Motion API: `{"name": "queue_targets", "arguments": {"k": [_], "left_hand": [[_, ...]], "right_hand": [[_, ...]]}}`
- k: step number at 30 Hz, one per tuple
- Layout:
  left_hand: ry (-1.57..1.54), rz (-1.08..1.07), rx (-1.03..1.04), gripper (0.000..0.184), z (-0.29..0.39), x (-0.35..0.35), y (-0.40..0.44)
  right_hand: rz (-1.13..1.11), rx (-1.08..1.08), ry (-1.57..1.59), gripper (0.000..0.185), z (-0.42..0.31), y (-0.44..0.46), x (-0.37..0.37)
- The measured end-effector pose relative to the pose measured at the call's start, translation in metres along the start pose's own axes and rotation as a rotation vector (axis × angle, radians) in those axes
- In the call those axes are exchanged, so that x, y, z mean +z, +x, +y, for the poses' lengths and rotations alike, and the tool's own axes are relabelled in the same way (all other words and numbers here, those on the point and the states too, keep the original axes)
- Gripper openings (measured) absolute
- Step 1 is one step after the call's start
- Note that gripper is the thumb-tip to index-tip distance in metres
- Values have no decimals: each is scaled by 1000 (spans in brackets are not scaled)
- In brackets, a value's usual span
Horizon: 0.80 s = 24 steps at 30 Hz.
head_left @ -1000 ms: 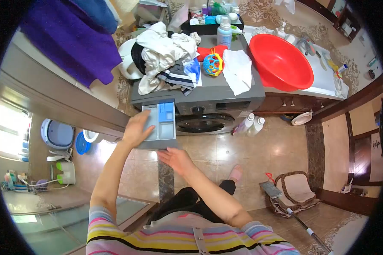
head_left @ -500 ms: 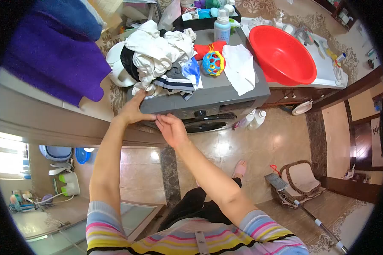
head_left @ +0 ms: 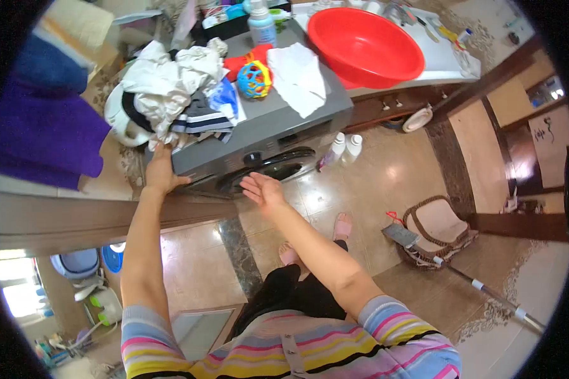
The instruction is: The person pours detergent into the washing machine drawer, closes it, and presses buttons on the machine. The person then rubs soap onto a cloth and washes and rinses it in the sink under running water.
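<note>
My left hand (head_left: 160,172) rests at the front left corner of the grey washing machine (head_left: 278,129), fingers spread, with the fingertips at the top edge below the clothes. Near the round black door (head_left: 287,165), my right hand (head_left: 263,192) is held with its fingers stretched out and nothing in it. The detergent drawer is not seen pulled out. On the machine top lie a pile of white clothes (head_left: 161,82), a striped grey cloth (head_left: 202,120), a blue and yellow ball toy (head_left: 253,80), a white cloth (head_left: 297,79) and a light blue bottle (head_left: 262,26).
A red basin (head_left: 367,47) stands on the counter at the right. Two white bottles (head_left: 352,150) stand on the floor beside the machine. A cushioned basket (head_left: 437,224) and a long pole (head_left: 493,294) are at the lower right. Purple fabric (head_left: 44,136) lies at the left.
The grey drawer with the blue insert, pulled out a second ago, has gone into the machine. My hands have come apart, and the view has shifted right.
</note>
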State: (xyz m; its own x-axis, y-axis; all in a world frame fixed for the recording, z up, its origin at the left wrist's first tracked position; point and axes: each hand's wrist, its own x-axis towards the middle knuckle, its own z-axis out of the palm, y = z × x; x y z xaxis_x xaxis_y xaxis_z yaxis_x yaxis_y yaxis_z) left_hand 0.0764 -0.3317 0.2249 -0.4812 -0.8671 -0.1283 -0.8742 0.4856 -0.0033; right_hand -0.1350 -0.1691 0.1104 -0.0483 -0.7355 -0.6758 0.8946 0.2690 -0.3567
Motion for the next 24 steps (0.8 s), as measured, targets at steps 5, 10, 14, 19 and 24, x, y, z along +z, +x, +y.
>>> {"name": "queue_targets", "arguments": {"k": [5, 10, 14, 19, 24], "left_hand": [[24, -69, -42, 111, 4, -9, 2], [-45, -151, -2, 107, -3, -18, 14], [-87, -169, 12, 105, -4, -25, 18], [-61, -173, 20, 105, -8, -23, 20], [-102, -158, 26, 105, -3, -27, 18]], "right_hand": [[210, -242, 107, 41, -52, 7, -52], [311, -571, -30, 49, -91, 0, -62], [239, -585, -29, 61, -103, 7, -61], [259, -567, -75, 65, -105, 12, -58], [364, -613, -136, 71, -101, 24, -53]]}}
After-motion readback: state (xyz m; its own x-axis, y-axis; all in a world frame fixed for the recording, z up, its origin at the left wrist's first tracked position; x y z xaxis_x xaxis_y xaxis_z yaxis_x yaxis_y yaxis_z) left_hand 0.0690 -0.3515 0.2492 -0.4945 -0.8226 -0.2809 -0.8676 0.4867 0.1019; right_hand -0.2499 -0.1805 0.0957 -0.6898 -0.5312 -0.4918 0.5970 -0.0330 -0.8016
